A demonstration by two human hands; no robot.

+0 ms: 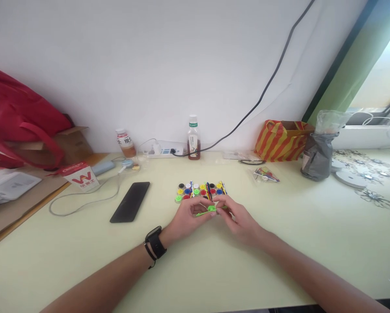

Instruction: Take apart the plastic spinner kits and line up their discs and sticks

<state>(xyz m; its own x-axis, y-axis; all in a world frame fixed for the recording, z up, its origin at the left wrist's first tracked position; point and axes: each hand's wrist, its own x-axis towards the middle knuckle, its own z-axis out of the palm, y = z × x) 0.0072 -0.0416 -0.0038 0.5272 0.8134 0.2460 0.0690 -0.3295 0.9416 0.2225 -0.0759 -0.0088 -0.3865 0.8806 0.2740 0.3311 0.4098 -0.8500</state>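
Between my two hands is a small bright green plastic piece [211, 208], with a rounded middle and a thin strip reaching out to the left. My left hand [186, 219], with a black watch [155, 241] on its wrist, pinches the piece from the left. From the right, the fingertips of my right hand [240, 219] close on its other end, partly hiding it. Just beyond my fingers lie rows of small round colored pieces [196, 191] in yellow, blue, red, green, white and black, with thin colored sticks [209, 189] among them. My hands cover the nearest ones.
A black phone [130, 202] lies left of my hands. Along the wall stand a brown-liquid bottle [193, 138], a power strip [165, 152] and another bottle [126, 143]. A striped bag [275, 141], a grey bag [317, 156] and a small plastic packet [266, 174] are on the right.
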